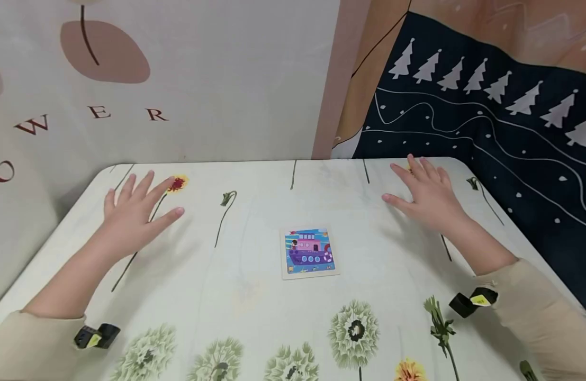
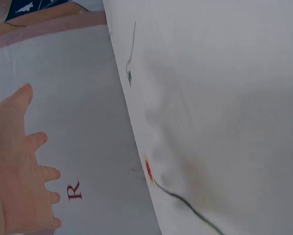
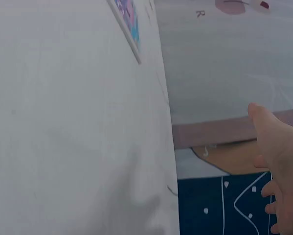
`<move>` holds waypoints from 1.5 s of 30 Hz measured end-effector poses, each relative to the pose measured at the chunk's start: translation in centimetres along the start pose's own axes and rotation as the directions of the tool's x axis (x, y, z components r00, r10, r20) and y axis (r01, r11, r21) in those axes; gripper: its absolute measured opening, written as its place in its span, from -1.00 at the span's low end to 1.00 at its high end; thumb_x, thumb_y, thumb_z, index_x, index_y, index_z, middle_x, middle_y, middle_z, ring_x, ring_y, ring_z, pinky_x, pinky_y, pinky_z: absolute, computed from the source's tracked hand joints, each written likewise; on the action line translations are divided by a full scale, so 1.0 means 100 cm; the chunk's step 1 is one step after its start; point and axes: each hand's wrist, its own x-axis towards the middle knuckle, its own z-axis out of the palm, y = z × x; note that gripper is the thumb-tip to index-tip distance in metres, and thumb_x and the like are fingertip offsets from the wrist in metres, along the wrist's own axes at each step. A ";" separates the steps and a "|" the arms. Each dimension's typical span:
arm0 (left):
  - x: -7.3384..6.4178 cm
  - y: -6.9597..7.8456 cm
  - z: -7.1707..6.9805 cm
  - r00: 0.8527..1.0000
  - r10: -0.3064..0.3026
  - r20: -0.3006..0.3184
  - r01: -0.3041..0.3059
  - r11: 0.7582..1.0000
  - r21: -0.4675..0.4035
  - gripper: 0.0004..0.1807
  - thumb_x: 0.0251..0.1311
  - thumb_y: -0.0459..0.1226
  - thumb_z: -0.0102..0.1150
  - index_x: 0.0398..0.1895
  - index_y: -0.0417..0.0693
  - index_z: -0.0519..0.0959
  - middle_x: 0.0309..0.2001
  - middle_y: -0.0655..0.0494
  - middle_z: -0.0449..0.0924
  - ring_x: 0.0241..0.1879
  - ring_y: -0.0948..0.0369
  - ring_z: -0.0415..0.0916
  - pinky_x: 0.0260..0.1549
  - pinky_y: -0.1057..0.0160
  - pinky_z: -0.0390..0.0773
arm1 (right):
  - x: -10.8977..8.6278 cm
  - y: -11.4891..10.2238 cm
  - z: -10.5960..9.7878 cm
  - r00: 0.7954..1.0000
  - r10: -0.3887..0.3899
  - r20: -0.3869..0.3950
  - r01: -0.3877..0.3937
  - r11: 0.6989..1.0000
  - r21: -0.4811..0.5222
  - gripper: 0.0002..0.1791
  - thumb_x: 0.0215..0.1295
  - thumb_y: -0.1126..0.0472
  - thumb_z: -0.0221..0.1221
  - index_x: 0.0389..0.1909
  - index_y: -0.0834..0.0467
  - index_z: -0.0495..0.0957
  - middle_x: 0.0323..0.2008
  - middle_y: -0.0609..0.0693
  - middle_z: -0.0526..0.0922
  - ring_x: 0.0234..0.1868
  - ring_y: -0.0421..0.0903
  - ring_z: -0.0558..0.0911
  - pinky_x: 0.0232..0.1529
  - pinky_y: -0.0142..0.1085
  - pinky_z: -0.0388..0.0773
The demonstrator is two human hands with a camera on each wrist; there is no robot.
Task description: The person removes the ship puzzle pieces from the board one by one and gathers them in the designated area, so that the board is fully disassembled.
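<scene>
A small square picture puzzle [image 1: 309, 251] in a pale frame lies flat on the table, showing a purple and pink boat on blue. Its edge also appears at the top of the right wrist view as a framed picture [image 3: 129, 24]. My left hand [image 1: 133, 222] hovers over the table's left side, fingers spread, holding nothing. Over the right side, my right hand [image 1: 428, 196] is likewise spread with nothing in it. Both hands are well apart from the puzzle, and each casts a shadow on the cloth.
The white tablecloth [image 1: 254, 301] is printed with flowers and stems. Behind the table hangs a pale cloth [image 1: 235, 79] with letters; a dark cloth [image 1: 445, 111] with white trees hangs at the right. Black straps [image 1: 97, 336] show by the cuffs.
</scene>
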 end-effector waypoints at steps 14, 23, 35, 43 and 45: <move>0.010 0.056 0.029 0.987 0.156 -0.045 -0.162 0.961 -0.223 -0.18 0.28 0.07 0.10 0.50 0.01 0.06 0.48 -0.19 -0.08 0.46 -0.13 -0.37 0.24 -0.33 -0.33 | -0.003 -0.050 0.011 0.996 -0.047 -0.072 0.058 0.983 0.173 -0.22 0.25 -0.24 0.15 0.37 0.12 0.30 0.43 0.19 0.10 0.43 0.19 0.01 0.31 0.25 -0.14; 0.018 0.085 0.049 0.988 0.142 0.059 -0.108 0.915 -0.390 -0.12 0.21 0.09 0.19 0.50 0.04 0.06 0.49 -0.05 -0.06 0.46 -0.04 -0.26 0.24 -0.35 -0.13 | -0.006 -0.075 0.025 0.990 -0.112 -0.082 0.133 0.941 0.312 -0.31 0.25 -0.17 0.19 0.32 0.09 0.37 0.38 0.11 0.22 0.39 0.14 0.14 0.28 0.21 0.06; 0.027 0.113 0.072 0.975 0.142 0.171 -0.039 0.867 -0.498 0.07 -0.05 0.12 0.41 0.50 0.13 0.06 0.48 0.06 -0.02 0.45 0.00 -0.13 0.26 -0.23 0.04 | -0.001 -0.102 0.045 0.972 -0.210 -0.106 0.235 0.856 0.460 -0.44 0.20 -0.06 0.30 0.17 0.10 0.49 0.10 -0.01 0.47 0.13 -0.01 0.40 0.10 -0.02 0.40; 0.032 0.120 0.091 0.949 0.210 0.233 -0.067 0.861 -0.504 0.18 -0.19 0.04 0.53 0.49 -0.03 0.05 0.47 -0.07 -0.01 0.43 -0.07 -0.09 0.29 -0.17 0.02 | 0.005 -0.117 0.062 0.959 -0.273 -0.076 0.271 0.804 0.530 -0.48 0.14 0.07 0.37 0.10 0.17 0.54 -0.02 0.05 0.54 -0.02 0.04 0.47 -0.06 -0.14 0.45; 0.033 0.120 0.095 0.942 0.227 0.247 -0.077 0.864 -0.497 0.20 -0.21 0.04 0.54 0.49 -0.05 0.05 0.47 -0.10 -0.02 0.43 -0.07 -0.12 0.30 -0.17 -0.01 | 0.007 -0.121 0.066 0.957 -0.284 -0.064 0.273 0.799 0.536 -0.48 0.12 0.08 0.38 0.09 0.19 0.55 -0.04 0.06 0.55 -0.04 0.03 0.48 -0.08 -0.15 0.47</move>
